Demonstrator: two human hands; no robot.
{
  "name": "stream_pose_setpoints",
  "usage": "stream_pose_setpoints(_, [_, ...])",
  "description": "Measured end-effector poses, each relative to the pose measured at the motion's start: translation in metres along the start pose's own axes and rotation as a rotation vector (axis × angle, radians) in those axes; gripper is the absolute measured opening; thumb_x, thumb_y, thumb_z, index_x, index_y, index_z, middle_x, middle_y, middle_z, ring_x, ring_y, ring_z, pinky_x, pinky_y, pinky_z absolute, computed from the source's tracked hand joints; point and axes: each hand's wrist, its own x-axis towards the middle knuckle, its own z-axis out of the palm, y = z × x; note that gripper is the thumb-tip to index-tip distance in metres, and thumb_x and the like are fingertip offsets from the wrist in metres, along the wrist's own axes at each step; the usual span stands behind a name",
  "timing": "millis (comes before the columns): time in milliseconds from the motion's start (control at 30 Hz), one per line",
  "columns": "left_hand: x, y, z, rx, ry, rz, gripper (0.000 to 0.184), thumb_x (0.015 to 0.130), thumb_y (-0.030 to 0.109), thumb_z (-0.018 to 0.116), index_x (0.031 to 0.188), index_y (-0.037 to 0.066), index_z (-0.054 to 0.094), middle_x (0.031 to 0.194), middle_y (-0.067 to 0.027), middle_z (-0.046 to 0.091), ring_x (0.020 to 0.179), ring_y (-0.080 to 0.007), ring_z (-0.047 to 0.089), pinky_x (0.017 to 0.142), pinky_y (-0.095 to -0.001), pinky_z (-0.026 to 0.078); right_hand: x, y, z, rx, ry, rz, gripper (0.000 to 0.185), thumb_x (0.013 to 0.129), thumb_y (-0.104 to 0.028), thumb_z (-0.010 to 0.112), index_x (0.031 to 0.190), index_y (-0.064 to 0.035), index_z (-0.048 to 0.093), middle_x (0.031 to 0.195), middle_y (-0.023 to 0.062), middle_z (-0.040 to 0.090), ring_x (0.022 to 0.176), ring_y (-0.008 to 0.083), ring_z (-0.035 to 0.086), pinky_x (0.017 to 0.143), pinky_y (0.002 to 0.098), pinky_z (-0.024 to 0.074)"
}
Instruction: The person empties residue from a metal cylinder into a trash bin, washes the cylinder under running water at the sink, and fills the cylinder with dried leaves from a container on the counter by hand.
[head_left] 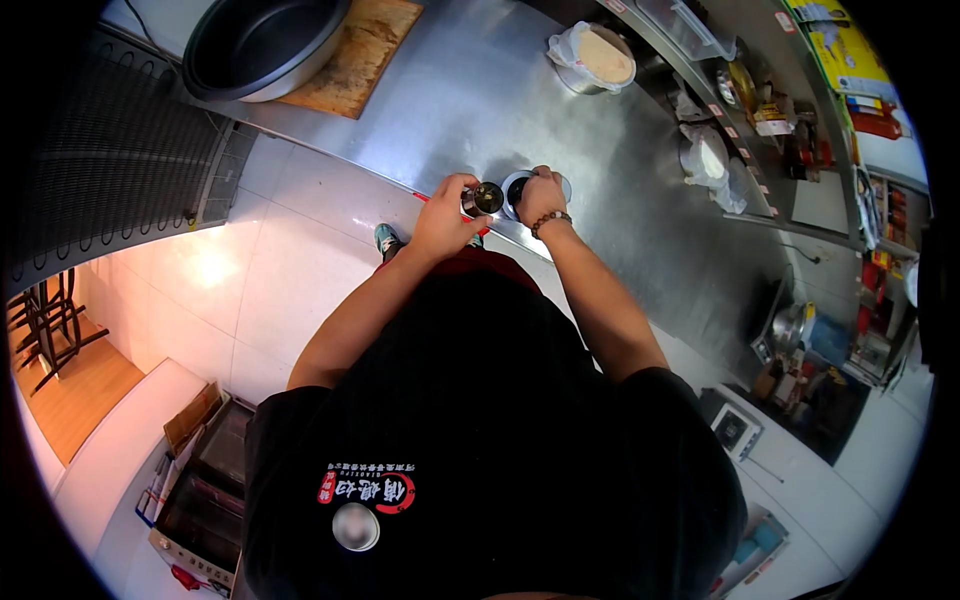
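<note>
Near the front edge of the metal counter, my left hand (447, 217) is wrapped round a small cylindrical metal cup (487, 198), its open top facing up with dark greenish bits inside. Just to its right stands a white-rimmed bowl (568, 188) with dark contents. My right hand (543, 194), with a beaded bracelet at the wrist, reaches over this bowl with fingers bent together. Whatever those fingertips hold, if anything, is hidden beneath the hand.
On the steel counter (430, 110) stand a plastic-lined tub of pale powder (603, 55) and a wooden board (350, 70) under a large dark-lined pot (265, 45). Stocked shelves (745, 150) run along the right. A black wire rack (120, 160) is at the left.
</note>
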Motion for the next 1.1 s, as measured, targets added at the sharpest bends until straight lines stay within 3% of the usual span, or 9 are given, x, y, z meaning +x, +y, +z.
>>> stream_pose_setpoints(267, [0.003,-0.001,0.003,0.113,-0.009,-0.017,0.062,0.080,0.021,0.091,0.130,0.008,0.058,0.127,-0.0158,0.067,0.111,-0.0361,0.071,0.095,-0.0455,0.058,-0.025,0.016,-0.021,0.091,0.141,-0.135,0.022,0.080,-0.014,0.082,0.100,-0.0050,0.086,0.148,0.0148,0.064,0.143,0.0381,0.050,0.110,0.0475,0.0537])
stream_pose_setpoints(333, [0.004,0.002,0.005,0.105,-0.007,0.009,0.062,0.079,0.021,0.091,0.129,0.009,0.058,0.127,-0.0158,0.067,0.111,-0.0373,0.070,0.095,-0.0458,0.058,-0.029,0.022,-0.023,0.205,0.232,-0.161,0.022,0.077,-0.019,0.087,0.095,-0.0072,0.087,0.146,0.0145,0.065,0.141,0.0353,0.053,0.113,0.0476,0.0506])
stream_pose_setpoints(533, [0.010,0.011,0.013,0.177,-0.069,0.014,0.062,0.077,0.021,0.090,0.128,0.009,0.057,0.126,-0.0161,0.067,0.112,-0.0396,0.070,0.094,-0.0480,0.058,-0.036,0.035,-0.030,0.450,0.233,-0.098,0.027,0.079,-0.026,0.090,0.097,-0.0056,0.086,0.142,0.0140,0.069,0.134,0.0352,0.058,0.111,0.0443,0.0501])
stream_pose_setpoints(633, [0.013,0.016,0.016,0.247,-0.099,0.004,0.063,0.076,0.020,0.091,0.128,0.010,0.057,0.124,-0.0162,0.067,0.112,-0.0409,0.069,0.094,-0.0494,0.057,-0.041,0.035,-0.037,0.446,0.266,-0.087,0.028,0.081,-0.028,0.090,0.098,-0.0057,0.086,0.138,0.0135,0.071,0.131,0.0340,0.060,0.110,0.0425,0.0504])
stream_pose_setpoints(933, [0.016,0.029,0.023,0.309,-0.133,-0.009,0.063,0.075,0.020,0.090,0.127,0.011,0.057,0.122,-0.0163,0.066,0.112,-0.0428,0.068,0.096,-0.0516,0.056,-0.046,0.020,-0.047,0.715,0.206,-0.094,0.027,0.080,-0.026,0.089,0.098,-0.0067,0.086,0.138,0.0142,0.071,0.113,0.0300,0.072,0.098,0.0409,0.0581])
stream_pose_setpoints(1100, [0.017,0.031,0.025,0.290,-0.131,-0.016,0.063,0.074,0.019,0.090,0.128,0.011,0.057,0.123,-0.0168,0.066,0.113,-0.0433,0.067,0.096,-0.0519,0.056,-0.039,0.023,-0.021,0.793,0.110,-0.166,0.026,0.082,-0.027,0.087,0.100,-0.0076,0.086,0.141,0.0135,0.070,0.118,0.0306,0.070,0.102,0.0399,0.0567])
